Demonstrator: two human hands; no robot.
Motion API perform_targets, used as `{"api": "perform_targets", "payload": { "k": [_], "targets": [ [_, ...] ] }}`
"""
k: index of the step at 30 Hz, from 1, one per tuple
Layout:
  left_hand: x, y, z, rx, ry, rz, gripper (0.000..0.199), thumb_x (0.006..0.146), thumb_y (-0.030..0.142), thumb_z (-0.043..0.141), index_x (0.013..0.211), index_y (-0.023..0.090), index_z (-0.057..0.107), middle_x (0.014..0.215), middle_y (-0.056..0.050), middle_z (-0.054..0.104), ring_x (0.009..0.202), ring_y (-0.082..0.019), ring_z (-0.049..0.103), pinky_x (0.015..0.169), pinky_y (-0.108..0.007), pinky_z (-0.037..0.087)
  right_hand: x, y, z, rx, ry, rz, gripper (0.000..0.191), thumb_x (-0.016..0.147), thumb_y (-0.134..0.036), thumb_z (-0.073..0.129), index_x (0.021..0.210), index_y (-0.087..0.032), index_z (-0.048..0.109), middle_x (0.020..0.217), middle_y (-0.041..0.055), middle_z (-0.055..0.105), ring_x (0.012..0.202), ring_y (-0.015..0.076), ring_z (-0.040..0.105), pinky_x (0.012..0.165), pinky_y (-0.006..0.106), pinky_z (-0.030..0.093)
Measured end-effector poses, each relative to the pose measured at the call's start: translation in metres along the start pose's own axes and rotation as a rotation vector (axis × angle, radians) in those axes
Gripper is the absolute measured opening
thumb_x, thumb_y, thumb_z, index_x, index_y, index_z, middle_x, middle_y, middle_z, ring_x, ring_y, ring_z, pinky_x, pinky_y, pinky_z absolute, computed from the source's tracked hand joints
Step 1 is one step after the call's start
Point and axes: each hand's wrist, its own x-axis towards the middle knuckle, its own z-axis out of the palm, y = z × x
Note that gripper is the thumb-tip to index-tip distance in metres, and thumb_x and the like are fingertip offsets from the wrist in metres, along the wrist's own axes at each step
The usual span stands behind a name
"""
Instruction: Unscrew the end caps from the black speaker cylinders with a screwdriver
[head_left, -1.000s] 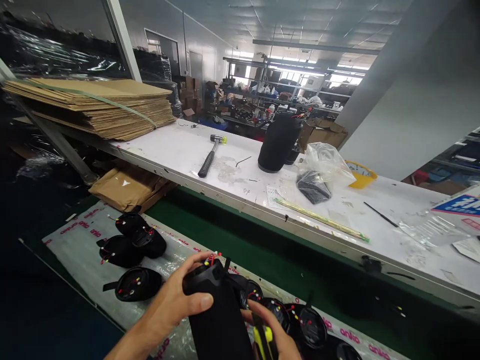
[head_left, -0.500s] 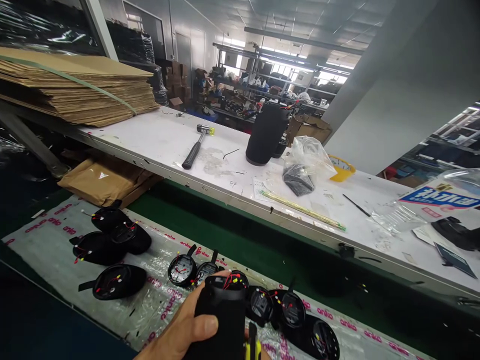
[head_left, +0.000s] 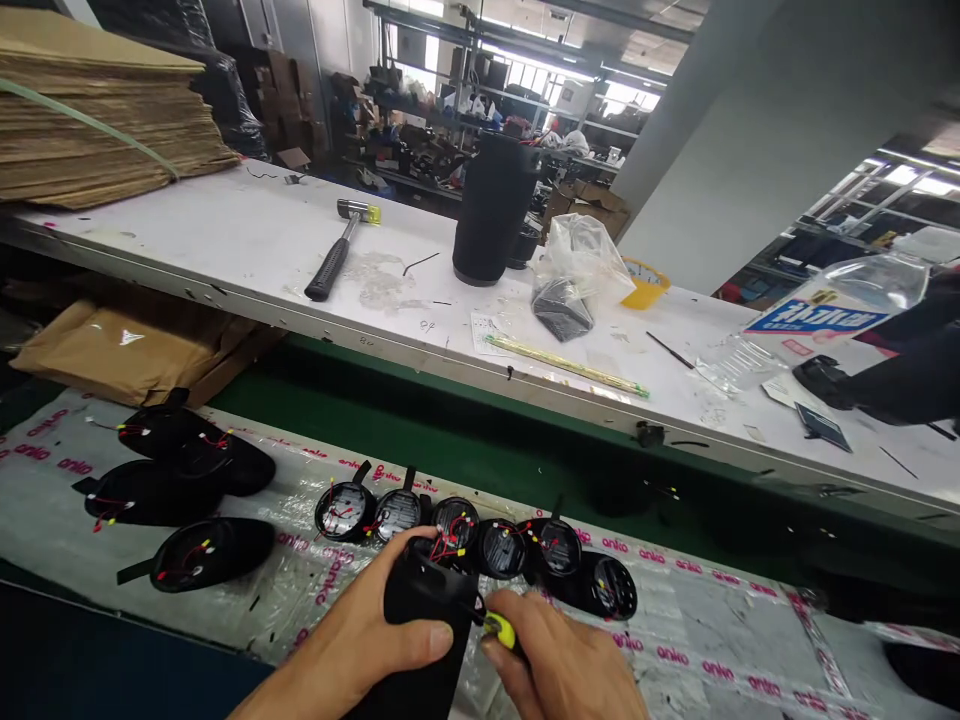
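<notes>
My left hand [head_left: 375, 625] is wrapped round a black fabric-covered speaker housing [head_left: 427, 640], its thumb lying across the front. Red wires with small connectors [head_left: 450, 543] stick out at the housing's top. In my right hand [head_left: 566, 655] is a yellow-and-black hand tool [head_left: 499, 629], whose dark tip meets the housing's upper right rim. The fingers cover much of the tool, so its exact kind is unclear. Just beyond my hands lies a row of several similar black housings [head_left: 505, 549] with round open ends and wires.
More black housings [head_left: 214, 555] lie at left on the plastic-wrapped surface [head_left: 300, 590]. On the white bench [head_left: 262, 240] are a mallet [head_left: 335, 255], an upright black cylinder [head_left: 491, 215], a plastic bag [head_left: 585, 260], a yellow container [head_left: 645, 285] and a clear bottle [head_left: 825, 310]. Stacked cardboard [head_left: 97, 120] stands far left.
My right hand has come up into view, bringing the yellow-and-black tool to the housing's upper rim. My left hand still holds the housing. The whole view has shifted right and down.
</notes>
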Motion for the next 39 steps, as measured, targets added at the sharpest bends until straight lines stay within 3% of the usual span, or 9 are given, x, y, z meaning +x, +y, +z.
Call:
{"api": "perform_targets", "payload": {
  "k": [4,7,12,17,23,29,31,36,39],
  "targets": [
    [0.001,0.0,0.001,0.052,-0.012,0.03,0.08,0.073,0.05,0.085,0.141,0.028,0.049,0.125,-0.005,0.074,0.122,-0.037,0.063,0.107,-0.049,0.043,0.015,-0.002,-0.005,-0.128,0.036,-0.171,0.045,0.114,-0.039,0.009,0.104,-0.025,0.05,0.072,-0.002,0.063,0.052,0.018,0.065,0.046,0.031,0.039],
    [0.0,0.002,0.004,0.05,-0.006,0.04,0.077,0.074,0.049,0.085,0.139,0.029,0.049,0.127,-0.005,0.073,0.124,-0.035,0.062,0.108,-0.048,0.043,0.017,-0.001,-0.004,-0.153,0.058,-0.206,0.042,0.114,-0.036,0.01,0.099,-0.025,0.048,0.07,-0.0017,0.06,0.053,0.0181,0.063,0.048,0.032,0.035],
    [-0.001,0.005,0.008,0.11,0.022,0.02,0.075,0.074,0.046,0.084,0.138,0.03,0.05,0.13,-0.004,0.072,0.126,-0.035,0.06,0.109,-0.046,0.043,0.017,0.0,-0.008,-0.195,-0.011,-0.212,0.038,0.114,-0.033,0.012,0.101,-0.024,0.047,0.073,-0.0005,0.06,0.056,0.0193,0.063,0.049,0.033,0.037],
    [-0.002,0.007,0.01,0.212,0.081,-0.014,0.071,0.074,0.034,0.079,0.137,0.029,0.047,0.128,-0.004,0.071,0.124,-0.035,0.06,0.108,-0.047,0.042,0.013,0.002,-0.016,-0.332,-0.163,-0.256,0.006,0.105,-0.028,0.048,0.106,-0.022,0.048,0.076,-0.0006,0.062,0.055,0.0199,0.064,0.045,0.034,0.04],
    [-0.001,0.012,0.014,0.323,0.094,-0.068,0.073,0.073,0.03,0.077,0.138,0.03,0.045,0.123,-0.002,0.073,0.119,-0.034,0.062,0.101,-0.042,0.046,0.011,-0.004,-0.022,-0.488,-0.187,-0.276,0.026,0.083,-0.018,0.064,0.105,-0.02,0.05,0.072,0.0011,0.061,0.049,0.0218,0.061,0.038,0.035,0.034],
    [-0.002,0.015,0.026,0.455,0.23,-0.113,0.074,0.068,0.03,0.074,0.136,0.027,0.045,0.109,-0.004,0.075,0.103,-0.035,0.066,0.092,-0.046,0.048,0.017,-0.013,-0.027,-0.581,-0.23,-0.283,0.031,0.072,-0.014,0.064,0.1,-0.02,0.052,0.067,0.002,0.059,0.044,0.0221,0.057,0.037,0.035,0.026],
    [-0.001,0.011,0.025,0.399,0.247,-0.087,0.073,0.068,0.033,0.076,0.134,0.026,0.047,0.114,-0.006,0.075,0.109,-0.037,0.066,0.096,-0.046,0.046,0.019,-0.011,-0.025,-0.526,-0.226,-0.267,0.027,0.077,-0.015,0.065,0.1,-0.02,0.052,0.069,0.0024,0.061,0.047,0.0229,0.059,0.039,0.035,0.029],
    [0.003,-0.004,0.012,0.145,0.127,-0.01,0.075,0.069,0.048,0.081,0.134,0.026,0.05,0.124,-0.007,0.073,0.121,-0.037,0.062,0.104,-0.046,0.043,0.02,-0.001,-0.017,-0.083,-0.143,-0.176,0.007,0.106,-0.027,0.051,0.102,-0.024,0.047,0.074,-0.0055,0.067,0.056,0.017,0.068,0.046,0.031,0.039],
    [0.003,-0.005,0.009,0.169,0.124,-0.015,0.075,0.07,0.046,0.083,0.134,0.026,0.05,0.125,-0.007,0.072,0.121,-0.037,0.061,0.106,-0.047,0.043,0.021,0.001,-0.015,-0.088,-0.074,-0.168,0.024,0.114,-0.032,0.027,0.103,-0.024,0.047,0.075,-0.0037,0.067,0.057,0.0174,0.069,0.046,0.033,0.037]
  ]
}}
